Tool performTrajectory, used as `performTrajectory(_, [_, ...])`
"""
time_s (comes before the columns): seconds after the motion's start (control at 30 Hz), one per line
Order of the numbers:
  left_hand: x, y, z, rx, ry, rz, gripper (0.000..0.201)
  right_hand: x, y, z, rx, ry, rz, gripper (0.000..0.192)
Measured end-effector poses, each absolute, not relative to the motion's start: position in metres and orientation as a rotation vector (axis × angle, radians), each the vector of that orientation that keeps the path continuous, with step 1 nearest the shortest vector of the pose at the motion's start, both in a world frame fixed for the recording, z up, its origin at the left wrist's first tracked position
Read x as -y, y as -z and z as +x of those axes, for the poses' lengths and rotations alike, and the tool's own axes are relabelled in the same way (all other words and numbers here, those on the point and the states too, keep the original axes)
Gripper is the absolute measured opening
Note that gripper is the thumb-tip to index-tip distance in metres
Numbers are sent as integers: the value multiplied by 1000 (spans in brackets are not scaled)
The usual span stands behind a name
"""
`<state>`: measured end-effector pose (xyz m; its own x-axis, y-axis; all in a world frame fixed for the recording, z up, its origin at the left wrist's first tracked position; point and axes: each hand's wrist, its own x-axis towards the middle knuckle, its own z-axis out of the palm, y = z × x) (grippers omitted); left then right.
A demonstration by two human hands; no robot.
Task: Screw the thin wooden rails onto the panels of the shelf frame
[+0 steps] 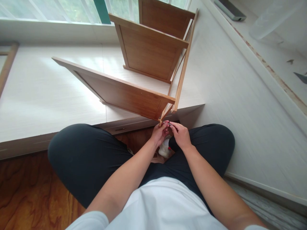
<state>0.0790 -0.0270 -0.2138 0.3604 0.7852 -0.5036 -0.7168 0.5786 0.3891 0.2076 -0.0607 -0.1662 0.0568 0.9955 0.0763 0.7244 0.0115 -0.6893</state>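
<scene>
Down between the seated person's knees, the left hand [158,133] and right hand [181,134] meet at the lower corner of a wooden shelf rack [134,92] lying on the pale platform [35,95]. Both hands pinch a small slim tool [168,123], too tiny to identify.

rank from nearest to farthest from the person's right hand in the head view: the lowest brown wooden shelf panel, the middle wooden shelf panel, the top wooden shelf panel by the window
From the right hand:
1. Lowest brown wooden shelf panel, just above and left of the hand, its corner at the fingertips.
2. Middle wooden shelf panel, farther up the frame.
3. Top wooden shelf panel, highest, against the window.
</scene>
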Motion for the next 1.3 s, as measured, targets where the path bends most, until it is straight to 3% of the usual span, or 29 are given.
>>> performTrajectory(0.3, [25,216,78,-739,-982,161,48,62,168,206,1637,-627,-1740,32])
performTrajectory(0.6, [28,213,80,-782,-1011,167,46,49,172,200,692,-1466,-1495,31])
performTrajectory(0.77, [29,210,82,-766,-1038,169,44,43,170,201,458,-1679,-1367,30])
performTrajectory(1.07, [32,210,85,-742,-1007,105,45,48,174,199,544,-1562,-1459,29])
performTrajectory(1.3, [31,208,84,-705,-993,68,47,53,175,196,1082,-1094,-1700,31])
